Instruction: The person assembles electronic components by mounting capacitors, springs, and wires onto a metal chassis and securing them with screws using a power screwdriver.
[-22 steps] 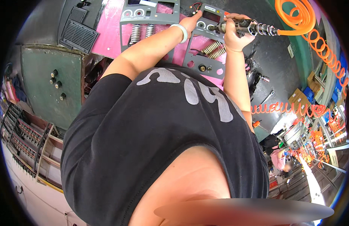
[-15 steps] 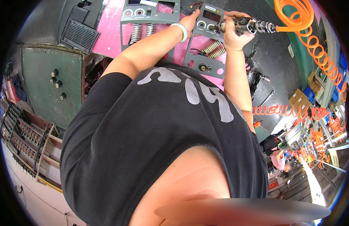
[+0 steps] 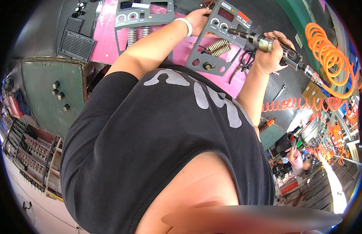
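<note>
My left hand [image 3: 197,22] is closed on the left edge of a grey front panel [image 3: 207,36], which stands tilted on the bench. This panel has a dark display window, two round dials and a lower opening with metal coils [image 3: 219,47] showing through. My right hand [image 3: 270,56] wraps round an air screwdriver [image 3: 263,42], held at a slant with its tip pointing at the panel's right-hand dial. Whether the tip touches the panel I cannot tell. An orange coiled air hose [image 3: 329,64] runs from the tool's back end.
A second grey panel [image 3: 157,18] stands to the left on the pink mat [image 3: 105,43]. Dark vent grilles [image 3: 76,43] lie further left. Cutting pliers [image 3: 240,67] and a wrench [image 3: 280,93] are near my right forearm. A red coiled hose [image 3: 284,104] crosses the right side.
My right hand and the screwdriver have moved right and slightly down, away from the panel's upper part. The panel has tilted, and the orange hose has swung lower.
</note>
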`<state>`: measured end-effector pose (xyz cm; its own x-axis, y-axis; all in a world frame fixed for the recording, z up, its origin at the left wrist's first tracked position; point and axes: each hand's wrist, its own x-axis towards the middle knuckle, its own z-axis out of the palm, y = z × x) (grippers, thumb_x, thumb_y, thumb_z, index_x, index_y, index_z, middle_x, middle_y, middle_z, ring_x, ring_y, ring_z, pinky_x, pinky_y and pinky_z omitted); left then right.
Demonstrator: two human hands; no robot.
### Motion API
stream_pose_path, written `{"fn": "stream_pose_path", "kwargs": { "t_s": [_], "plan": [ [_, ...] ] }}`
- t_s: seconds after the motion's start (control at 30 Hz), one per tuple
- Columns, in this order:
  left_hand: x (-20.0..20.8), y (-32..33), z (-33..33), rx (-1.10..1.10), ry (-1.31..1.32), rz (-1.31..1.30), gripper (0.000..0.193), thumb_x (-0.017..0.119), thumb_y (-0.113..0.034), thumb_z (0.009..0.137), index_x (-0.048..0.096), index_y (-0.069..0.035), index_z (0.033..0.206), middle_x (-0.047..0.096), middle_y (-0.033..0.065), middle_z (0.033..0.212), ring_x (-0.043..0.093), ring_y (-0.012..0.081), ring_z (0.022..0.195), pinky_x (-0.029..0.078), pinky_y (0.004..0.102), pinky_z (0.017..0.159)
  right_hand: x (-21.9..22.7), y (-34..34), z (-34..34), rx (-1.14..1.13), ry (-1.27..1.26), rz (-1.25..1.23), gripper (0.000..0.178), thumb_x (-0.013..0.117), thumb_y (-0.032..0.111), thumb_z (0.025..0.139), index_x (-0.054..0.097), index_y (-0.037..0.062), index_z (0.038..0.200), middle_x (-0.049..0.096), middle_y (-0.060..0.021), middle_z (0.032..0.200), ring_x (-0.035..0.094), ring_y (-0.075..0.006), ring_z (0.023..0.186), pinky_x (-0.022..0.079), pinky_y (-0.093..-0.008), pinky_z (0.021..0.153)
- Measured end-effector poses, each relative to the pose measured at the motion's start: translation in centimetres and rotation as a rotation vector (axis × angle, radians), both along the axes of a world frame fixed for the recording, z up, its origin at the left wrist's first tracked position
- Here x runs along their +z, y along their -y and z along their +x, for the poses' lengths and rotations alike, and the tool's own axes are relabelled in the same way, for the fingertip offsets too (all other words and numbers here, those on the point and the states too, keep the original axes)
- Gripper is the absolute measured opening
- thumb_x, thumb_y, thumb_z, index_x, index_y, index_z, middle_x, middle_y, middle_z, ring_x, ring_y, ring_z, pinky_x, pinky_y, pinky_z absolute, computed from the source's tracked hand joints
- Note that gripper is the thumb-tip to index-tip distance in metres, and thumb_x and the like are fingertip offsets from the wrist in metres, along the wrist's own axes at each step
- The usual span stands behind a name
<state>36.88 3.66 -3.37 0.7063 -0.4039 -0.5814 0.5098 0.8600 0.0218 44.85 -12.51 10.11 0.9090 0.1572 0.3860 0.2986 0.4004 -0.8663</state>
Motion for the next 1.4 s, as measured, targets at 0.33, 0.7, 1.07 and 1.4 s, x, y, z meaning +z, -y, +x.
{"fn": "stream_pose_path", "kwargs": {
  "t_s": [0.33,0.7,1.07,1.4],
  "plan": [
    [2.4,1.2,2.1,0.116,0.311,-0.059,0.042,0.037,-0.036,0.091,0.049,-0.004,0.116,0.055,0.0134,0.113,0.054,0.0262,0.103,0.044,0.0423,0.091,-0.8,5.5,0.9,-0.107,-0.063,-0.06,0.028,0.049,-0.005,0.066,0.046,0.0009,0.093,0.057,-0.0217,0.083,0.059,-0.0262,0.065,0.054,-0.0393,0.062],
    [3.4,2.0,2.3,0.205,0.455,-0.189,0.046,0.034,-0.032,0.093,0.044,-0.001,0.125,0.051,0.0163,0.123,0.05,0.0301,0.112,0.04,0.0434,0.097,-6.6,15.6,2.9,-0.477,-0.29,-0.92,0.036,0.067,0.007,0.064,0.056,-0.0006,0.097,0.06,-0.01,0.071,0.06,-0.019,0.061,0.049,-0.0305,0.06],
    [3.9,2.0,2.6,0.27,0.39,-0.27,0.046,0.034,-0.033,0.092,0.047,-0.001,0.123,0.052,0.0159,0.121,0.051,0.03,0.111,0.04,0.0436,0.097,-12.4,15.3,1.5,-0.397,0.08,-2.016,0.051,0.07,0.03,0.062,0.057,0.002,0.101,0.06,-0.018,0.095,0.058,-0.0327,0.091,0.047,-0.0394,0.081],
    [2.7,1.9,2.1,0.277,0.398,-0.262,0.046,0.037,-0.038,0.092,0.052,-0.003,0.118,0.056,0.0141,0.117,0.052,0.0283,0.109,0.041,0.0417,0.096,-14.1,14.2,-5.4,0.229,0.273,-1.62,0.036,0.064,0.014,0.071,0.057,0.0038,0.105,0.058,-0.014,0.105,0.058,-0.0326,0.09,0.048,-0.0396,0.078]
  ]
}}
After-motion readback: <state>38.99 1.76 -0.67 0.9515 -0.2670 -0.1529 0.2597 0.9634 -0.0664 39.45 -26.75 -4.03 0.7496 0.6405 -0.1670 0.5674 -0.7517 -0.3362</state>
